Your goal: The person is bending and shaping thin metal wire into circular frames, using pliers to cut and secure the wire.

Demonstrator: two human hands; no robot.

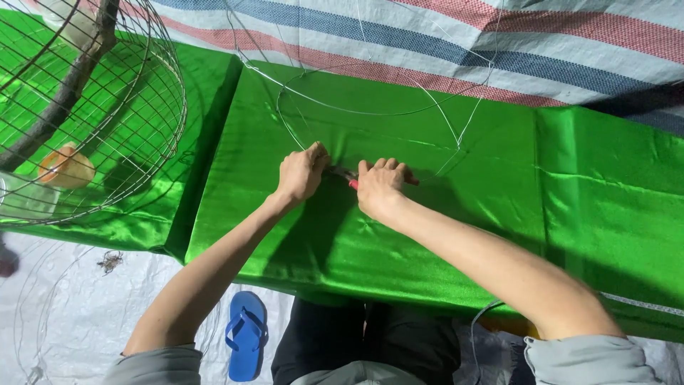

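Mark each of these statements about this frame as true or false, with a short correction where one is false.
1. Both hands meet on the green cloth. True: the left hand and right hand sit close together there.
2. The right hand holds a red-handled tool. True.
3. A wire cage stands at the right edge of the picture. False: it is at the upper left.
4. A red shoe lies on the ground. False: it is a blue flip-flop.
5. A thin wire hoop lies on the cloth beyond the hands. True.
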